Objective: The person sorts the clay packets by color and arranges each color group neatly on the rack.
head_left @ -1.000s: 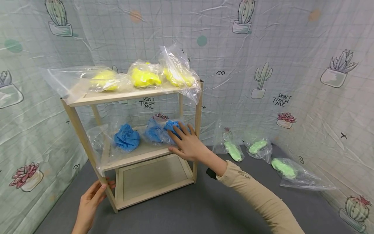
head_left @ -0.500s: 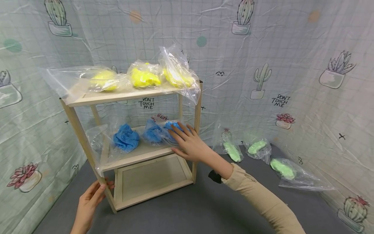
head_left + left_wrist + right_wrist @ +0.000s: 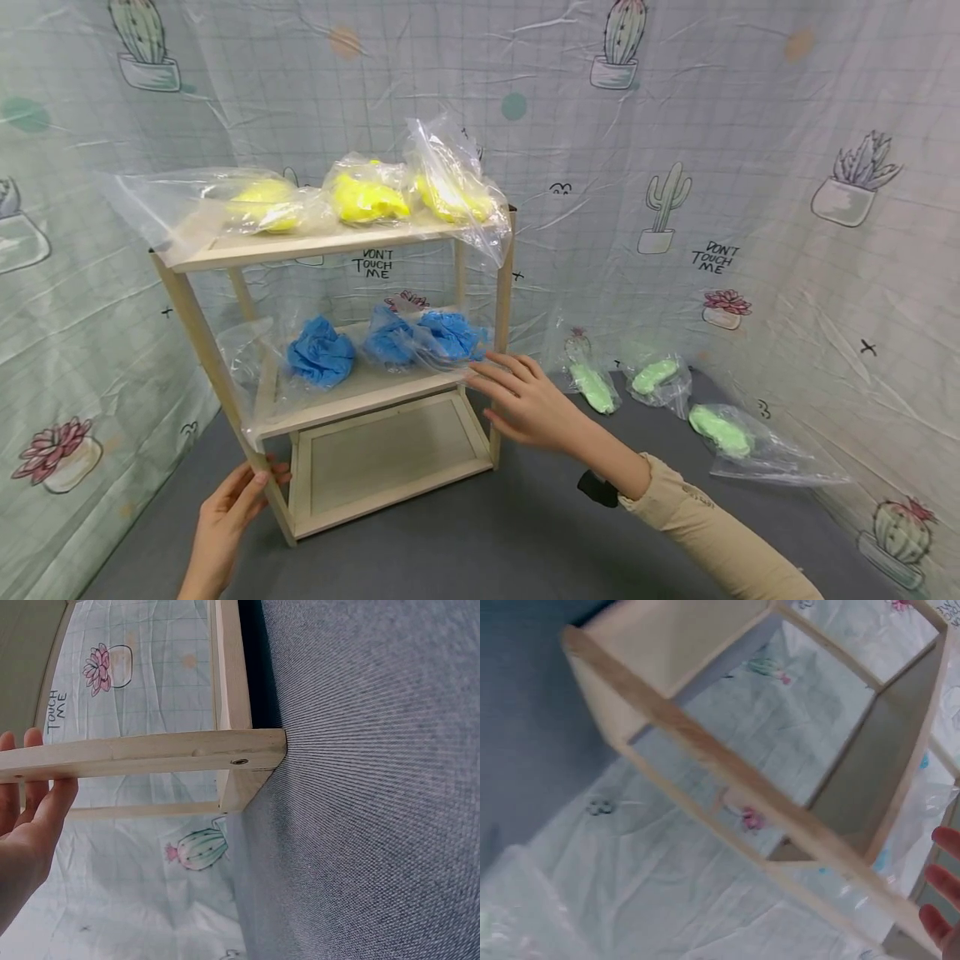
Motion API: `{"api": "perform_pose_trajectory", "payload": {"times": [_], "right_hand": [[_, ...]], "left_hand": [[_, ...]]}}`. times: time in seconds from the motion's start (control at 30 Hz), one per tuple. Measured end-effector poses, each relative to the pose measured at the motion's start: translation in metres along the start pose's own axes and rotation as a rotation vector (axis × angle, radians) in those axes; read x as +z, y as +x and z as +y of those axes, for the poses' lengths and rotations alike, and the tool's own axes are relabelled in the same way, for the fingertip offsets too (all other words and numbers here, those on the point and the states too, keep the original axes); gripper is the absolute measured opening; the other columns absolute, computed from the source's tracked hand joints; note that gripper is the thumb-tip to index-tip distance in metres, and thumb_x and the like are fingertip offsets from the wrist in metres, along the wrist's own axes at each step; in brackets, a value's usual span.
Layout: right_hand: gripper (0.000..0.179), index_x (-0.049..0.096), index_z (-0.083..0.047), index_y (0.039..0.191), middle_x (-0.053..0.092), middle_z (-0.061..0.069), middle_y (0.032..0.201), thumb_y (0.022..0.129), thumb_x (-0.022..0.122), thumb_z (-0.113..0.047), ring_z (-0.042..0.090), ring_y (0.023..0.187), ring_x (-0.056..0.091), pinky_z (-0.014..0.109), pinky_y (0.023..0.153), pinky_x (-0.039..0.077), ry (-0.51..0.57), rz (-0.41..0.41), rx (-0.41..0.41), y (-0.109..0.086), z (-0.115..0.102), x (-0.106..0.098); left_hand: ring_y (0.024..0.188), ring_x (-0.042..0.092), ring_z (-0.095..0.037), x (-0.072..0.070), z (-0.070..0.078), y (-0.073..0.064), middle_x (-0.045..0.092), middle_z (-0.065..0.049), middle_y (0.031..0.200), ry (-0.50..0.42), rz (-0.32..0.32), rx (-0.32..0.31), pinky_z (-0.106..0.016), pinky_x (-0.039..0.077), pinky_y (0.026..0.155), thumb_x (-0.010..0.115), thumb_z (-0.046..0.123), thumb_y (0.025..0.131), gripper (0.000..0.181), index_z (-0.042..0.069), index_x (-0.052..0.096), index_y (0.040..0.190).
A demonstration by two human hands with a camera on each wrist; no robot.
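Note:
A three-tier wooden shelf point(image 3: 390, 500) stands on the dark grey table. My left hand point(image 3: 228, 504) grips its front left post point(image 3: 165, 754) low down, thumb in front and fingertips reaching behind. On the middle tier lie three clear plastic bags with crumpled blue bundles: one at left point(image 3: 321, 354), one at centre point(image 3: 388, 337) and one at right point(image 3: 452, 335). Beside the front right post, my right hand point(image 3: 532, 404) has its fingers extended, fingertips overlapping the post in the head view, nothing held. In the right wrist view, part of the right hand point(image 3: 946, 885) shows at the edge.
Yellow lumps in clear bags sit on the top tier: left point(image 3: 266, 204), middle point(image 3: 369, 200) and right point(image 3: 453, 200). Right of the shelf, light-green pieces point(image 3: 722, 429) in bags lie on the table point(image 3: 555, 533). A cactus-print sheet point(image 3: 585, 225) surrounds the table.
My right hand has moved right and down from the right blue bundle, which now shows fully. My left hand stays on the post. The head view has shifted slightly.

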State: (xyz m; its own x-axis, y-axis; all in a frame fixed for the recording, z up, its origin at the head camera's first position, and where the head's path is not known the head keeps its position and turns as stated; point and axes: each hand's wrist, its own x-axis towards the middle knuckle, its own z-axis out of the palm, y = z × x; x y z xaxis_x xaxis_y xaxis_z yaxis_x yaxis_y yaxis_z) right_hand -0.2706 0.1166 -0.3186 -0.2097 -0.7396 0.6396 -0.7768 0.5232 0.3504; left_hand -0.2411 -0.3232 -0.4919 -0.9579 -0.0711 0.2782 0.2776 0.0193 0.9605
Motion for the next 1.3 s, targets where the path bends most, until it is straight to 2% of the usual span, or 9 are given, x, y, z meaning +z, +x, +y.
{"api": "perform_pose_trajectory", "payload": {"times": [0.23, 0.37, 0.5, 0.7, 0.83, 1.0, 1.13, 1.23, 1.3], "right_hand": [[0.033, 0.055, -0.009, 0.120, 0.055, 0.009, 0.123, 0.091, 0.048, -0.023, 0.027, 0.114, 0.046, 0.041, 0.088, 0.038, 0.052, 0.057, 0.056, -0.049, 0.005, 0.004], [0.037, 0.057, -0.008, 0.118, 0.055, 0.010, 0.121, 0.095, 0.034, -0.028, 0.025, 0.111, 0.048, 0.040, 0.086, 0.039, 0.045, 0.065, 0.108, -0.079, 0.009, 0.011], [0.038, 0.057, -0.008, 0.116, 0.056, 0.010, 0.118, 0.096, 0.032, -0.029, 0.026, 0.107, 0.049, 0.039, 0.086, 0.039, 0.037, 0.038, 0.158, -0.110, 0.019, 0.020], [0.039, 0.059, -0.004, 0.112, 0.058, 0.012, 0.111, 0.097, 0.031, -0.028, 0.026, 0.099, 0.050, 0.039, 0.077, 0.038, -0.003, 0.036, 0.224, -0.151, 0.041, 0.036], [0.049, 0.060, -0.004, 0.110, 0.059, 0.014, 0.108, 0.097, 0.023, -0.033, 0.027, 0.094, 0.050, 0.041, 0.072, 0.037, -0.039, 0.016, 0.288, -0.169, 0.058, 0.046], [0.060, 0.058, -0.001, 0.111, 0.056, 0.017, 0.111, 0.096, 0.015, -0.039, 0.030, 0.094, 0.049, 0.045, 0.069, 0.038, -0.107, -0.085, 0.388, -0.183, 0.076, 0.056], [0.035, 0.057, 0.000, 0.112, 0.054, 0.019, 0.115, 0.090, 0.050, -0.027, 0.033, 0.096, 0.049, 0.047, 0.069, 0.039, -0.154, -0.143, 0.424, -0.188, 0.085, 0.062], [0.044, 0.056, -0.001, 0.114, 0.053, 0.020, 0.117, 0.074, 0.069, -0.015, 0.034, 0.098, 0.049, 0.048, 0.069, 0.038, -0.175, -0.185, 0.463, -0.189, 0.090, 0.067], [0.047, 0.056, -0.002, 0.114, 0.052, 0.020, 0.118, 0.073, 0.071, -0.017, 0.034, 0.098, 0.049, 0.048, 0.069, 0.038, -0.200, -0.209, 0.483, -0.190, 0.094, 0.071]], "left_hand": [[0.096, 0.063, -0.007, 0.005, 0.014, -0.005, 0.064, 0.005, 0.110, 0.007, -0.015, -0.001, -0.016, 0.048, 0.072, 0.044, 0.018, 0.095, 0.039, 0.005, 0.041, 0.132], [0.095, 0.063, -0.006, 0.009, 0.023, -0.007, 0.065, 0.007, 0.108, 0.021, -0.016, -0.004, -0.015, 0.048, 0.072, 0.044, 0.018, 0.095, 0.038, 0.006, 0.042, 0.131], [0.096, 0.063, -0.006, 0.007, 0.019, -0.006, 0.065, 0.006, 0.109, 0.012, -0.024, 0.008, -0.015, 0.047, 0.071, 0.043, 0.017, 0.095, 0.038, 0.005, 0.041, 0.132], [0.099, 0.061, -0.005, 0.002, 0.007, -0.003, 0.063, 0.006, 0.113, 0.059, 0.016, -0.072, -0.016, 0.047, 0.073, 0.044, 0.025, 0.095, 0.043, 0.007, 0.039, 0.134], [0.099, 0.061, -0.004, 0.003, 0.007, -0.003, 0.063, 0.008, 0.111, 0.078, 0.034, -0.090, -0.016, 0.047, 0.073, 0.044, 0.028, 0.094, 0.044, 0.008, 0.039, 0.134], [0.098, 0.062, -0.006, 0.004, 0.012, -0.004, 0.064, 0.008, 0.110, 0.060, 0.017, -0.053, -0.016, 0.047, 0.072, 0.044, 0.023, 0.095, 0.041, 0.007, 0.040, 0.132], [0.098, 0.062, -0.006, 0.005, 0.012, -0.004, 0.064, 0.007, 0.111, 0.060, 0.029, -0.058, -0.016, 0.047, 0.074, 0.044, 0.024, 0.095, 0.041, 0.008, 0.041, 0.132], [0.100, 0.061, -0.007, 0.004, 0.007, -0.002, 0.063, 0.005, 0.113, 0.077, 0.046, -0.078, -0.017, 0.047, 0.076, 0.044, 0.027, 0.094, 0.043, 0.008, 0.040, 0.133], [0.100, 0.061, -0.007, 0.002, 0.000, 0.000, 0.063, 0.004, 0.113, 0.077, 0.056, -0.078, -0.017, 0.047, 0.077, 0.044, 0.028, 0.094, 0.044, 0.007, 0.040, 0.133]]}}
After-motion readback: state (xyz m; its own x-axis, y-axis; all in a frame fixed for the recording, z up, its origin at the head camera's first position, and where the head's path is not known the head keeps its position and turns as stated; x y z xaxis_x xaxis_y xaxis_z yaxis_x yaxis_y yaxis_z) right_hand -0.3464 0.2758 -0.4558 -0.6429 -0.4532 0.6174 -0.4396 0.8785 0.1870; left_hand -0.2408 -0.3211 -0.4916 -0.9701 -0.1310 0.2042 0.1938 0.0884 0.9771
